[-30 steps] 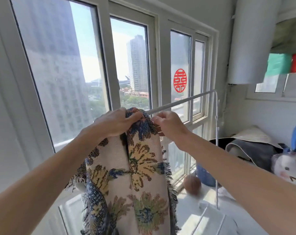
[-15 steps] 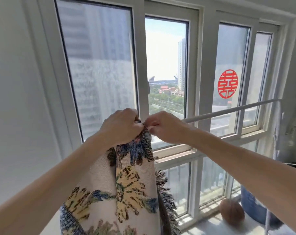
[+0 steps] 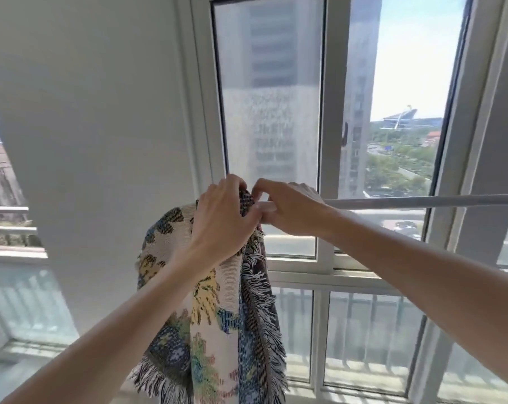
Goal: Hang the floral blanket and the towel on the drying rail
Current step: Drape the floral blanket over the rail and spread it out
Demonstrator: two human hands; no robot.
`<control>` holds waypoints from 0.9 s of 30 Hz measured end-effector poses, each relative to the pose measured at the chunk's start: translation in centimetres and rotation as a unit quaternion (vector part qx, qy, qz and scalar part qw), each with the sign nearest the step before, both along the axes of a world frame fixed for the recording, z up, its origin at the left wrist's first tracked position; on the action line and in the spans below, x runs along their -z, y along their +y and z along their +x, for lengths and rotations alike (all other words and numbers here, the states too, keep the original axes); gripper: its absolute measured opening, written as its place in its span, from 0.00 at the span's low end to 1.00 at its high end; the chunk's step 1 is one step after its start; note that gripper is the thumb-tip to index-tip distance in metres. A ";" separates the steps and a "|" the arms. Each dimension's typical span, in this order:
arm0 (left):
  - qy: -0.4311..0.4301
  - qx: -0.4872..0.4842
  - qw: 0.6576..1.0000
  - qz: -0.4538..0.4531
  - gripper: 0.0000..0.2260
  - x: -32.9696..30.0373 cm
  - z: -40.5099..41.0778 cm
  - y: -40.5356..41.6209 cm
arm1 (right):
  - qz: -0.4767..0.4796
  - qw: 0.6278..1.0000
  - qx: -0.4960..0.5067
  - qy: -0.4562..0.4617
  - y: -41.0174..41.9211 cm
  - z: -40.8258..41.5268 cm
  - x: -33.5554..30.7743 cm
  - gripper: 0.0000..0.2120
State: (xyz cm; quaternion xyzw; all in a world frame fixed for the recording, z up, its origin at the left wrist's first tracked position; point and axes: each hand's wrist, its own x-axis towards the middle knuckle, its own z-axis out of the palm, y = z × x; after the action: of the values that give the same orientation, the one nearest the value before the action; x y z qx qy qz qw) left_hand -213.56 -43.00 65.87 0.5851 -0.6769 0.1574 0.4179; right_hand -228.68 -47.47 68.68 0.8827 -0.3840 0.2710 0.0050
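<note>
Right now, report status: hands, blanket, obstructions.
Left hand grips floral blanket at the rail. Right hand pinches its top edge. Blanket bunched, draped. Towel not visible. No obstruction seen.

The drying rail (image 3: 421, 202) runs off the right edge; hands hide its left end.

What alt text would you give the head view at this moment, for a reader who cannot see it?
Two bare hands bunch a floral blanket over the end of a white drying rail in front of tall windows: the left hand grips its top fold, and the right hand curls around the rail beside it. The fringed blanket hangs down between the forearms. No towel is in view.
</note>
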 end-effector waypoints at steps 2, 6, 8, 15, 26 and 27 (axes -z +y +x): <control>0.026 0.005 1.000 0.015 0.18 0.1 0.0 0.5 | -0.021 0.999 -0.025 0.020 -0.5 0.0 0.1 0.08; 0.012 -0.013 1.000 0.008 0.22 0.7 -0.3 0.4 | -0.055 0.994 -0.077 0.046 -1.8 -0.4 -0.1 0.16; -0.006 -0.032 0.999 -0.004 0.25 1.5 -0.6 0.0 | -0.057 0.992 -0.097 0.059 -2.4 -0.7 -0.3 0.21; -0.022 -0.076 0.995 -0.061 0.34 3.3 -2.1 -1.9 | 0.031 0.973 -0.218 0.075 -4.6 -1.3 -1.0 0.26; 0.206 -0.278 0.935 -0.083 0.28 5.4 -4.2 1.4 | 0.167 0.923 -0.345 0.025 -6.9 1.2 -1.6 0.21; 0.247 -0.269 0.930 -0.052 0.25 5.4 -4.4 1.7 | 0.177 0.919 -0.351 0.024 -7.2 1.3 -1.6 0.24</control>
State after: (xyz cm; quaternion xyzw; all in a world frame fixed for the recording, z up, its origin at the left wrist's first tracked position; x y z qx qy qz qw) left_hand -217.95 -41.34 60.49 0.7432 -0.3605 0.1493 0.5435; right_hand -227.42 -54.64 70.24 0.9536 -0.0913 0.1614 -0.2370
